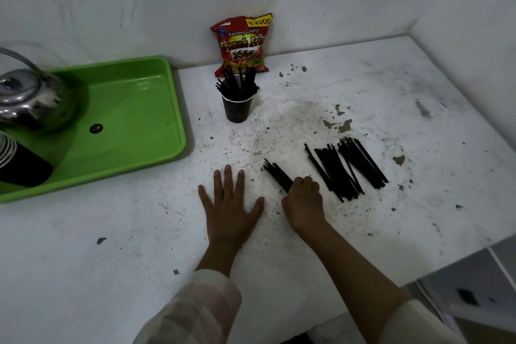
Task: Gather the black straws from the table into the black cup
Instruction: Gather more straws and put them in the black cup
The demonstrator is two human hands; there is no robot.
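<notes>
The left hand point(233, 205) lies flat on the table point(139, 246), fingers spread, holding nothing. Just beside it, the right hand point(303, 201) grips a bundle point(276, 173) of straws. More straws point(347, 169) lie right of that hand. Beyond both stands the cup point(237, 105), straws inside.

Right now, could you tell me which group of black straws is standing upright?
The straws in the black cup stand upright; the bunch in the right hand and the loose pile lie flat.
</notes>
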